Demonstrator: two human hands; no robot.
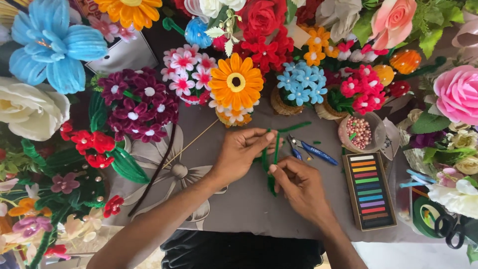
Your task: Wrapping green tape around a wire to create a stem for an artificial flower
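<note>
Fingers (259, 142) of both hands pinched on green pipe cleaner (277, 149), beside clear cup (376, 130) of pink beads (359, 132).

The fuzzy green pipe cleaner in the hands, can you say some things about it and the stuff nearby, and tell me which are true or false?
1. Both hands, left hand and right hand, hold the fuzzy green pipe cleaner. True.
2. The blue-handled pliers are in the right hand. False: they lie on the grey cloth.
3. The box of coloured chalk sticks is shut. False: it is open.
4. The small clear cup of pink beads stands behind the box. True.
</note>
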